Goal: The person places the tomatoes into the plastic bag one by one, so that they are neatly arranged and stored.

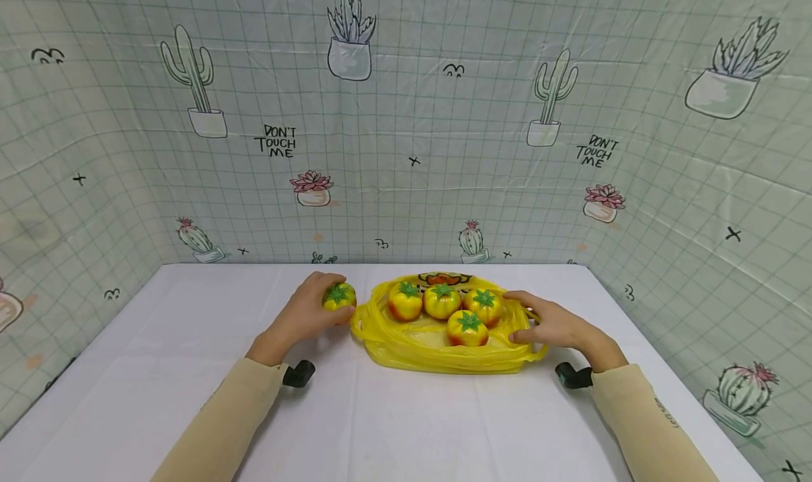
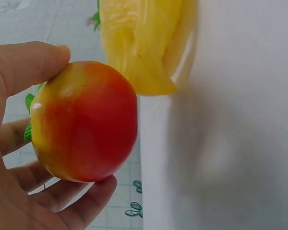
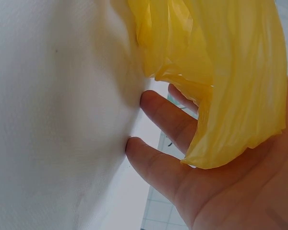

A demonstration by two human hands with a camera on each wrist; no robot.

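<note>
My left hand (image 1: 315,308) grips a tomato (image 2: 86,122) between thumb and fingers, just left of a yellow plastic bag (image 1: 387,355). The tomato is yellow and red with a green leafy top. Several similar tomatoes, such as the front one (image 1: 467,329), sit in the bag's opening, which faces up. At the bag's right end my right hand (image 1: 552,321) has thumb and forefinger spread apart over the rim. In the right wrist view, a loop of the bag drapes across the palm, and two extended fingers (image 3: 168,115) reach toward the tabletop.
The bag lies on a white-covered table (image 1: 380,433) near its back edge. Behind and at both sides hangs a gridded cloth (image 1: 406,115) printed with cacti. A dark strap piece (image 1: 299,374) sticks out at the left wrist, another (image 1: 574,375) at the right.
</note>
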